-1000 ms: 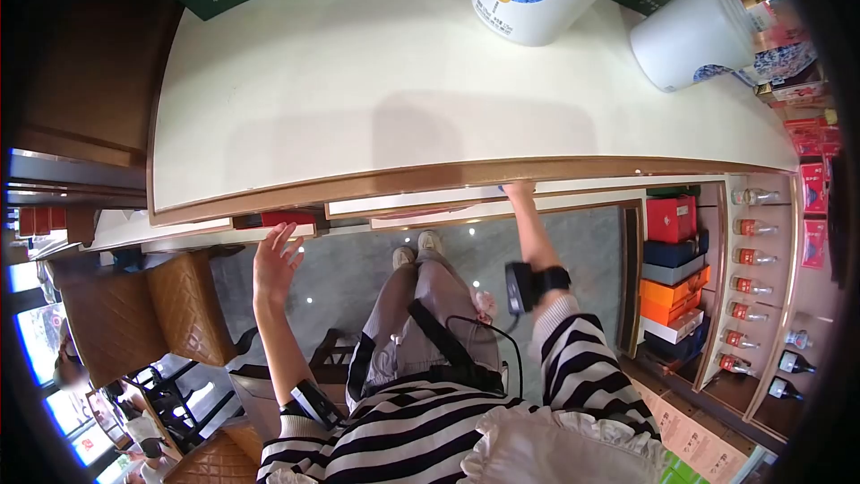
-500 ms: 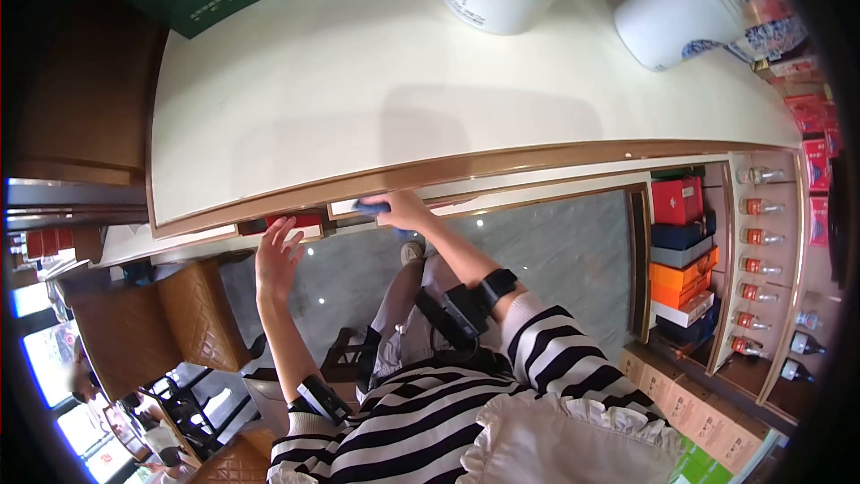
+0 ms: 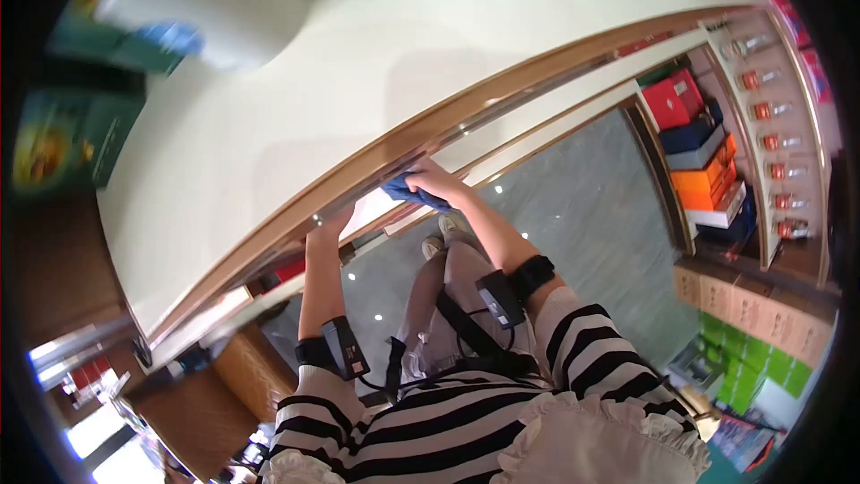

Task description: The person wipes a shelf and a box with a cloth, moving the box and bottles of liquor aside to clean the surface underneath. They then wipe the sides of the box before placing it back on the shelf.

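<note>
My right hand (image 3: 436, 184) is closed on a dark blue cloth (image 3: 417, 194), which hangs partly below my fingers, just under the brown front edge (image 3: 502, 90) of a white shelf (image 3: 358, 81). To its left, my left hand (image 3: 335, 220) reaches up under the same edge. The edge hides its fingers, so I cannot see whether they hold anything. A lower white shelf surface (image 3: 488, 145) shows beneath the edge, close to my right hand.
White jars (image 3: 233, 0) with blue patterns and green boxes (image 3: 76, 125) stand on the upper shelf. At right are stacked coloured boxes (image 3: 703, 166) and a rack of small bottles (image 3: 778, 141). A brown quilted seat (image 3: 193, 412) is at lower left, above grey floor (image 3: 573, 206).
The view has turned and shifted left along the shelf. My left hand, earlier open below the edge, is now up under it. More of the blue cloth shows in my right hand.
</note>
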Motion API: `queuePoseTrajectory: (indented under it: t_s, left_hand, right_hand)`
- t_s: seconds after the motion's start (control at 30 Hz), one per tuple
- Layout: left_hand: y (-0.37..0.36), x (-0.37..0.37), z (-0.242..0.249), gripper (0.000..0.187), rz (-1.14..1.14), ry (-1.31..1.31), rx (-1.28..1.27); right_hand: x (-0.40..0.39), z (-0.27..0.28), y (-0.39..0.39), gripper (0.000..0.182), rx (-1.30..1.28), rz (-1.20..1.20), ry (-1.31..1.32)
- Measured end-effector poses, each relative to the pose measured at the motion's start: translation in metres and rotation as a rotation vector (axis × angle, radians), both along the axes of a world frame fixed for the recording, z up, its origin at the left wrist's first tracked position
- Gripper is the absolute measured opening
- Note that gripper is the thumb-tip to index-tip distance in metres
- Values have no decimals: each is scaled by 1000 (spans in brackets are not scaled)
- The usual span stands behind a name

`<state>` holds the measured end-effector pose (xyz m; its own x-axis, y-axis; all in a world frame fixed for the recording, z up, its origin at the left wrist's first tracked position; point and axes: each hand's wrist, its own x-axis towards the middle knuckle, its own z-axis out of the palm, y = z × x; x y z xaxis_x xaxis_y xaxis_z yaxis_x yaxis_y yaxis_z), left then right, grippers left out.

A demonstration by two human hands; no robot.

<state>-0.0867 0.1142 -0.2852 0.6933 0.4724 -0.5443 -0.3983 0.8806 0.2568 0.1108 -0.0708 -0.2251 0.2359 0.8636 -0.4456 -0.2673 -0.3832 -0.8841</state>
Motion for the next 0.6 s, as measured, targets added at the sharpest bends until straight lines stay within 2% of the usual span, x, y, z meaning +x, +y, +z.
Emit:
queuePoseTrajectory:
  t_s: [0.03,0.1,0.13,0.17,0.2,0.23,0.27,0.3,0.37,0.5,0.57,0.6]
  left_hand:
    - [-5,18,20,52,-35,9,8]
    - [-32,59,94,45,-301,-564,333]
    - [-28,67,102,39,-253,-500,216]
    - [-22,70,98,39,-282,-498,211]
    - [-10,70,87,41,-93,-227,84]
    - [7,65,72,43,100,50,-33]
    - [41,49,38,49,-123,-285,-244]
    - [40,52,42,49,-139,-279,-244]
    - [39,58,50,54,116,28,-226]
    - [45,60,44,55,106,-81,-348]
    - [37,69,67,54,213,69,-471]
    - [35,72,73,54,208,71,-474]
  right_hand:
    - [-1,2,9,95,4,-33,14]
    - [-9,-22,29,97,67,-103,-5]
    - [-7,-20,32,98,66,-135,13]
    - [-6,-18,34,99,60,-162,30]
    - [-22,-43,51,101,165,-301,-156]
    - [-15,-15,42,101,111,-224,-21]
    - [-16,-29,48,59,53,-137,-152]
    - [-15,-32,53,32,-8,-44,-283]
    - [-16,-38,54,41,46,-87,-165]
    - [-19,-20,55,78,124,-167,0]
    - [-21,-19,57,99,150,-199,46]
    - [-23,-19,58,99,138,-223,72]
